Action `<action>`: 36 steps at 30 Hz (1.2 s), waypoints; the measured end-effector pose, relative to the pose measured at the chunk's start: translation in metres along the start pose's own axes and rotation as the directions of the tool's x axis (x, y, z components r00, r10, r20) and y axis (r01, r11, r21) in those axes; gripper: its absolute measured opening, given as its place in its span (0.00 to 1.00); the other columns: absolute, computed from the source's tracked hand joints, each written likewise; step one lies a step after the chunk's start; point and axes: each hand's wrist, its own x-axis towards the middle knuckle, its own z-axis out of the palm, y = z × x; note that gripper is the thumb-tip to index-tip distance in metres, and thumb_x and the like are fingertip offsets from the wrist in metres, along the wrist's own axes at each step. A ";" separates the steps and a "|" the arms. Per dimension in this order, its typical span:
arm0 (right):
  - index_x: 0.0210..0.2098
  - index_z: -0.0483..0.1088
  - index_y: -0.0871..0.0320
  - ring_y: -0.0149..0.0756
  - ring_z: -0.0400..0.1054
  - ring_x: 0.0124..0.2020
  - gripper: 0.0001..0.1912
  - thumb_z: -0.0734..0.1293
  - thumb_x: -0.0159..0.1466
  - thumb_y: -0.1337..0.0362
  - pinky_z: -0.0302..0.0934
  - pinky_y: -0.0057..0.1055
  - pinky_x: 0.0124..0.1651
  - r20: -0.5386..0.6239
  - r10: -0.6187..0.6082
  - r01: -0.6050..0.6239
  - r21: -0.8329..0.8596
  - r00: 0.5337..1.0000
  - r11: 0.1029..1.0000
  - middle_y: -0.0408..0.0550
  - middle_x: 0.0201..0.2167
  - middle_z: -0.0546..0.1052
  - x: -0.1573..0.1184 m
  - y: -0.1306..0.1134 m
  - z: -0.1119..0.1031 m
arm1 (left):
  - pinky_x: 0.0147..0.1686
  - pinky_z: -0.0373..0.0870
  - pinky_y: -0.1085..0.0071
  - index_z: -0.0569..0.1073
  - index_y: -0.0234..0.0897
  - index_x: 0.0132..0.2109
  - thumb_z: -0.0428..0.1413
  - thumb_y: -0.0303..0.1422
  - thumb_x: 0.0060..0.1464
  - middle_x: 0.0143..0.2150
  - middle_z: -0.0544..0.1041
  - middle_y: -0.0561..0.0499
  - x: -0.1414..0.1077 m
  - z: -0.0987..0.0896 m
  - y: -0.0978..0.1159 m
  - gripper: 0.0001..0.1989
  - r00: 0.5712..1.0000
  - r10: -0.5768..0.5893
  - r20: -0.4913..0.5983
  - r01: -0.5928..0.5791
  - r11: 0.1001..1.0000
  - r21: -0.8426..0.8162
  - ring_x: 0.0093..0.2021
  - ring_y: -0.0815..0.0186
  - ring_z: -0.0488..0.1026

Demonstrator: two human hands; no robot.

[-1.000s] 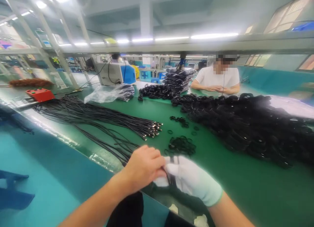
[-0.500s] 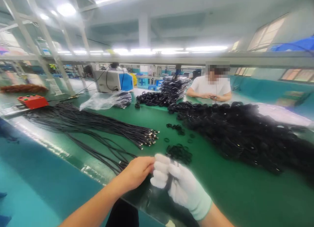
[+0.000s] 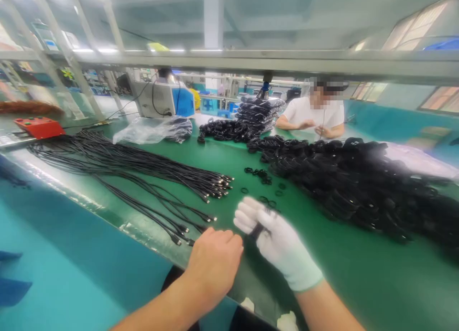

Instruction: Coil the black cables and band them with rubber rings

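Note:
My bare left hand (image 3: 216,257) is closed over the near edge of the green table (image 3: 340,273), palm down. Its fingers curl out of sight, so what they hold is hidden. Just right of it, my right hand (image 3: 281,242), in a white glove, is closed on a short black piece (image 3: 256,230); its exact kind is unclear. Left of my hands lie a few loose black cables (image 3: 154,207) with metal plug tips. A bigger bundle of black cables (image 3: 136,160) stretches out behind them. Small black rings (image 3: 263,176) lie beyond my right hand, which partly hides others.
A large heap of coiled black cables (image 3: 333,178) covers the right side. A red control box (image 3: 39,127), a clear plastic bag (image 3: 138,132) and a grey-blue machine (image 3: 161,99) stand farther back. Across the table a person (image 3: 319,113) in white works with both hands.
My hands have drawn apart. The left has turned palm down and moved right; the gloved right hand has shifted up and right, over the rings. The view has tilted down slightly.

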 end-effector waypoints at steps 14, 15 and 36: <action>0.38 0.70 0.66 0.32 0.63 0.34 0.15 0.71 0.50 0.72 0.59 0.35 0.43 0.357 0.398 -0.432 0.018 0.845 0.902 0.47 0.31 0.68 -0.011 0.021 0.029 | 0.45 0.60 0.72 0.71 0.36 0.31 0.58 0.34 0.54 0.33 0.73 0.56 0.051 -0.041 -0.062 0.07 0.836 0.548 0.034 -0.523 0.814 -0.253 0.34 0.72 0.68; 0.37 0.69 0.66 0.30 0.62 0.32 0.15 0.71 0.49 0.73 0.59 0.34 0.41 0.362 0.408 -0.446 0.024 0.838 0.895 0.45 0.29 0.66 -0.011 0.023 0.029 | 0.45 0.60 0.72 0.71 0.36 0.31 0.59 0.34 0.53 0.33 0.74 0.56 0.053 -0.037 -0.064 0.07 0.834 0.550 0.047 -0.515 0.805 -0.294 0.34 0.72 0.68; 0.37 0.64 0.63 0.43 0.72 0.37 0.21 0.73 0.51 0.56 0.63 0.44 0.41 0.373 0.508 -0.532 -0.045 0.776 0.846 0.52 0.30 0.76 -0.019 0.028 0.005 | 0.23 0.59 0.79 0.72 0.36 0.29 0.60 0.33 0.48 0.23 0.70 0.58 0.054 -0.044 -0.056 0.06 0.898 0.228 0.376 0.151 0.644 -0.750 0.23 0.73 0.65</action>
